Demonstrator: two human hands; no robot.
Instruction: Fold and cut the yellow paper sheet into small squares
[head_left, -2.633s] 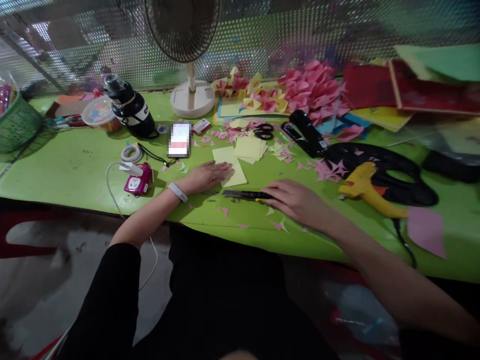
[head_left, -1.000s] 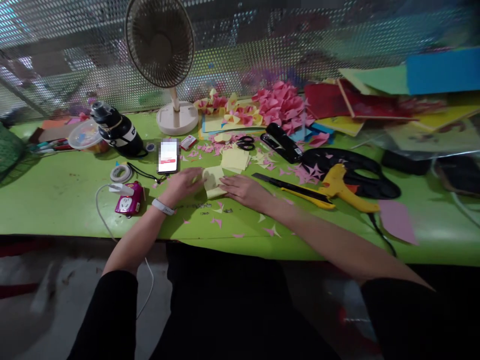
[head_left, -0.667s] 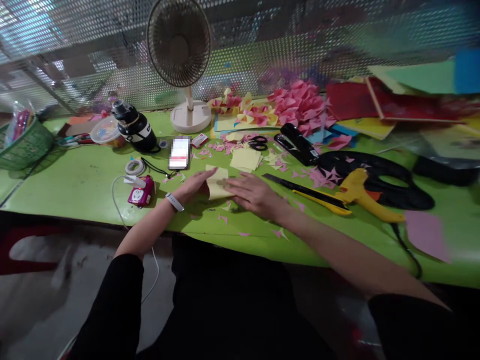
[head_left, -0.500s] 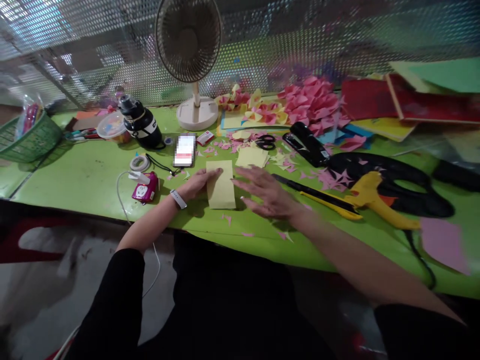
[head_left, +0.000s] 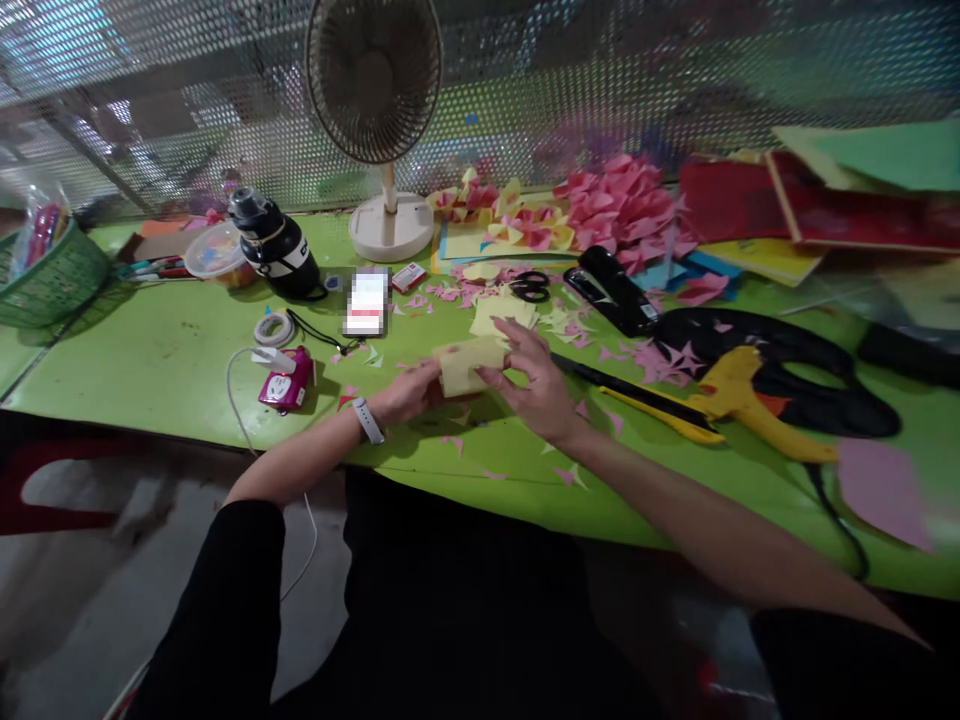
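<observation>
A pale yellow piece of paper [head_left: 471, 368] is held up just above the green table, its long side now running across. My left hand [head_left: 411, 392], with a white watch band [head_left: 368, 420] at the wrist, is closed on the paper's left end; some of those fingers are hidden behind it. At the right end my right hand [head_left: 534, 383] pinches the paper between thumb and fingers. Just behind it lies a stack of yellow paper [head_left: 501, 309]. Black scissors [head_left: 531, 287] rest beyond the stack.
To the right lie a black stapler [head_left: 611, 290], a yellow-and-black cutter [head_left: 637, 398] and a yellow glue gun [head_left: 739, 395]. A phone [head_left: 367, 301], black bottle [head_left: 276, 248] and pink power adapter [head_left: 286, 380] are on the left. A fan [head_left: 390, 225] stands behind, near pink paper pieces [head_left: 622, 205].
The yellow paper has turned from upright to crosswise and been lifted. My right hand has moved left from beside it and taken hold of its right end.
</observation>
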